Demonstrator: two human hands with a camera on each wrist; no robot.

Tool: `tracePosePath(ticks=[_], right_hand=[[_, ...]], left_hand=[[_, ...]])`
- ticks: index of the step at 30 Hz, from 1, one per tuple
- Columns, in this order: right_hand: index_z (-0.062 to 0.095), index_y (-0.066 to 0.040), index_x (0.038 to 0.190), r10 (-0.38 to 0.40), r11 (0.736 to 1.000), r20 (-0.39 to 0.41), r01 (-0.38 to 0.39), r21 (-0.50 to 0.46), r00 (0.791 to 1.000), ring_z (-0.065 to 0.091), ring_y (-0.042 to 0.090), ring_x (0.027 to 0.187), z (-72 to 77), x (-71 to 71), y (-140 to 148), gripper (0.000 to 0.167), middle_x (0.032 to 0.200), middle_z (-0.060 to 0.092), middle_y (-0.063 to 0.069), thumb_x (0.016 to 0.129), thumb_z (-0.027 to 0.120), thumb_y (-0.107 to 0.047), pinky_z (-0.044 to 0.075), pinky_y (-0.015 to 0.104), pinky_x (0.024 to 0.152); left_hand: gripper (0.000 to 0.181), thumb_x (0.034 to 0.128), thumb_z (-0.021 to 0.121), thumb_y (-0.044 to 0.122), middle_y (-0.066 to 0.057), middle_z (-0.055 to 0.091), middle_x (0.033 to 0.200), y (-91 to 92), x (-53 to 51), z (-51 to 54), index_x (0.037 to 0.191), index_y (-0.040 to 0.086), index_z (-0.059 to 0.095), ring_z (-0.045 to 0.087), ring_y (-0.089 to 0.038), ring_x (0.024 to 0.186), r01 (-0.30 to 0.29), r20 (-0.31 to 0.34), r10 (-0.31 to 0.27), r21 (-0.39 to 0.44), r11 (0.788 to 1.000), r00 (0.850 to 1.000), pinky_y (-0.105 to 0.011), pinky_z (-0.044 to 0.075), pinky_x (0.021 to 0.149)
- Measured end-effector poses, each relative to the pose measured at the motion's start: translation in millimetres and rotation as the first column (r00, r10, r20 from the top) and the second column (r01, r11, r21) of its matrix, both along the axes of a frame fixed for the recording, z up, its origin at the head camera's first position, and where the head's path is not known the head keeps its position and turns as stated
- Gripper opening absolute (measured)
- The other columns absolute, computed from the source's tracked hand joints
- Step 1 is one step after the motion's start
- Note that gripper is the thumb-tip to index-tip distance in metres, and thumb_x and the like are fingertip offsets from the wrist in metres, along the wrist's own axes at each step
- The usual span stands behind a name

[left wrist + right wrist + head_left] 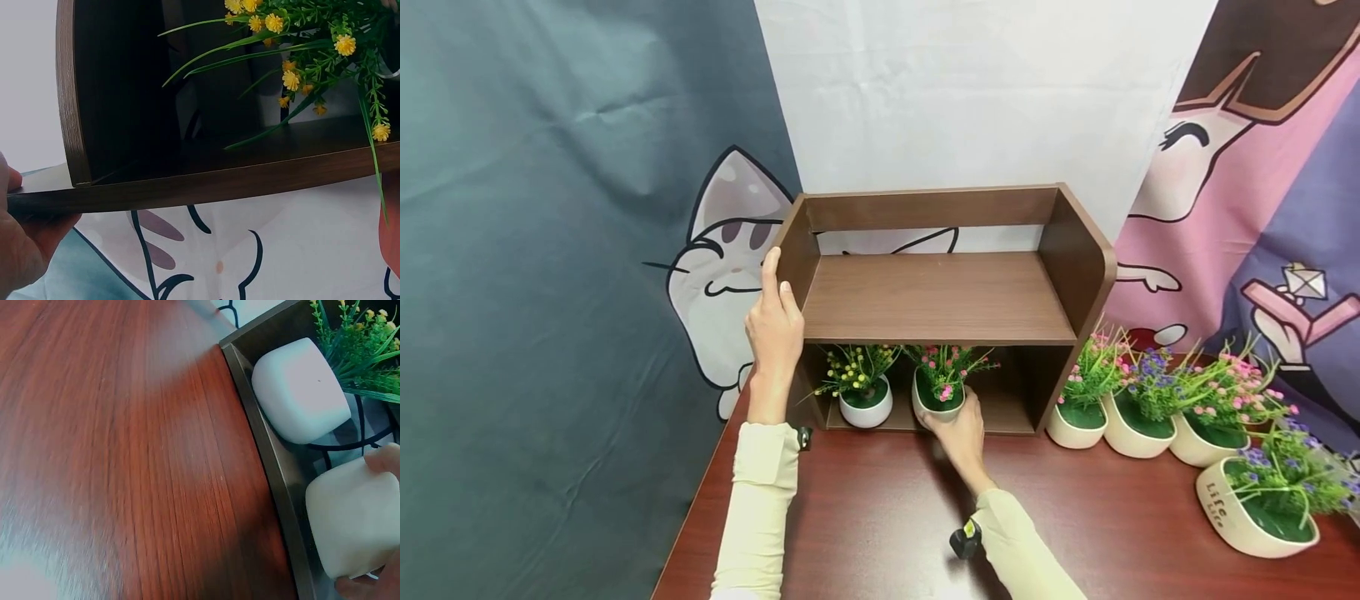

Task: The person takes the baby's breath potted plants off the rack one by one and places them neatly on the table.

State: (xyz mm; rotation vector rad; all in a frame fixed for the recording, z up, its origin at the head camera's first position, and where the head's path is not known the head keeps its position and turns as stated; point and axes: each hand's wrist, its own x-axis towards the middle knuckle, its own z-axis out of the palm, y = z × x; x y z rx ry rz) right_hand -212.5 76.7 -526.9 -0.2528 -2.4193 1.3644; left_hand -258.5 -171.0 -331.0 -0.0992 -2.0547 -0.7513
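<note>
Head view first, please: where is the pot, and how is your grip?

– The cream pot with pink flowers is in the lower compartment of the brown shelf, near the front edge. My right hand pinches it by its sides.

– And your left hand?

– It is well apart from this pot. It holds the left side panel of the shelf, with fingers on both faces. So the right hand is the nearer one.

– Which relation is the important one, in your opinion?

– I think the sideways one. The pot lies ahead and a little left of my right palm, and just beyond it, to the left, stands the white pot with yellow flowers. Between the two pots is a narrow gap, so I judge that a small shift to the left could close it. About the long axis I cannot be sure: flowers and fingers cover much of the rim.

– What else is hidden?

– The upper board seems to cover the flower tops, and behind them it is dark. Whether the pot's base rests on the shelf, I cannot tell.
</note>
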Motion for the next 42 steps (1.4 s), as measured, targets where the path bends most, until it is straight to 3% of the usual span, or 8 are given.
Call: tracePosePath(ticks=[8, 18, 24, 26, 29, 35, 42], right_hand=[[0.038, 0.002, 0.135, 0.036, 0.999, -0.041, -0.035, 0.028, 0.999, 0.048, 0.039, 0.113, 6.5, 27.2, 18, 0.092, 0.128, 0.048, 0.022, 0.061, 0.084, -0.028, 0.037, 0.052, 0.091], [0.041, 0.004, 0.132, 0.108, 0.989, -0.066, -0.101, 0.109, 0.992, 0.051, 0.041, 0.11, 15.7, 83.1, 52, 0.092, 0.122, 0.052, 0.025, 0.058, 0.086, -0.028, 0.038, 0.053, 0.09], [0.045, -0.001, 0.129, 0.119, 0.985, -0.085, -0.107, 0.133, 0.989, 0.052, 0.042, 0.109, 13.1, 111.0, 77, 0.087, 0.122, 0.054, 0.023, 0.057, 0.089, -0.022, 0.038, 0.055, 0.089], [0.045, -0.001, 0.128, 0.112, 0.984, -0.084, -0.099, 0.146, 0.99, 0.051, 0.042, 0.11, 10.9, 118.0, 86, 0.086, 0.123, 0.053, 0.023, 0.057, 0.089, -0.021, 0.037, 0.054, 0.089], [0.045, 0.0, 0.129, 0.098, 0.983, -0.087, -0.082, 0.167, 0.991, 0.051, 0.039, 0.111, 8.5, 126.7, 99, 0.087, 0.123, 0.053, 0.022, 0.057, 0.089, -0.021, 0.037, 0.05, 0.088], [0.048, 0.004, 0.128, 0.053, 0.973, -0.1, -0.029, 0.229, 0.994, 0.054, 0.04, 0.107, 3.4, 143.0, 131, 0.086, 0.123, 0.054, 0.024, 0.057, 0.089, -0.022, 0.037, 0.038, 0.085], [0.056, 0.003, 0.114, -0.035, 0.96, -0.061, 0.05, 0.275, 0.998, 0.058, 0.038, 0.094, -3.6, 158.2, 181, 0.068, 0.107, 0.062, 0.022, 0.059, 0.087, -0.021, 0.037, 0.03, 0.074]], left_hand=[[0.043, 0.1001, 0.037, 0.021, -0.011, 0.041, 0.055, -2.1, -0.1, 1.3, 0.143, 0.027, 0.036, 0.031, -0.025, 0.041, 0.001, -0.007, -0.001, -0.005, 1.0, 1.0, -0.036, 0.024, 0.044], [0.042, 0.1003, 0.036, 0.024, -0.011, 0.042, 0.054, -1.3, -2.3, 1.9, 0.142, 0.028, 0.037, 0.031, -0.024, 0.041, -0.009, -0.02, 0.009, -0.005, 1.0, 1.0, -0.037, 0.024, 0.043], [0.042, 0.1, 0.036, 0.024, -0.017, 0.053, 0.066, -2.6, -3.0, 2.9, 0.142, 0.028, 0.037, 0.036, -0.029, 0.043, -0.006, -0.031, 0.005, -0.016, 1.0, 1.0, -0.04, 0.027, 0.044], [0.042, 0.1002, 0.036, 0.024, -0.018, 0.053, 0.065, -2.7, -3.3, 3.2, 0.142, 0.028, 0.036, 0.036, -0.03, 0.043, -0.003, -0.025, 0.002, -0.018, 1.0, 1.0, -0.041, 0.027, 0.044], [0.042, 0.1001, 0.036, 0.025, -0.019, 0.061, 0.078, -2.5, -4.0, 3.9, 0.142, 0.029, 0.036, 0.039, -0.031, 0.045, 0.008, -0.022, -0.008, -0.013, 1.0, 1.0, -0.043, 0.029, 0.046], [0.043, 0.0999, 0.036, 0.023, -0.017, 0.05, 0.062, -2.3, -1.9, 1.3, 0.142, 0.029, 0.036, 0.037, -0.03, 0.043, 0.004, -0.006, -0.004, 0.004, 1.0, 1.0, -0.041, 0.027, 0.045], [0.042, 0.0997, 0.038, 0.023, -0.019, 0.055, 0.067, -2.0, -0.4, -0.8, 0.141, 0.029, 0.037, 0.04, -0.032, 0.046, 0.002, -0.007, -0.002, 0.014, 1.0, 1.0, -0.043, 0.029, 0.046]])
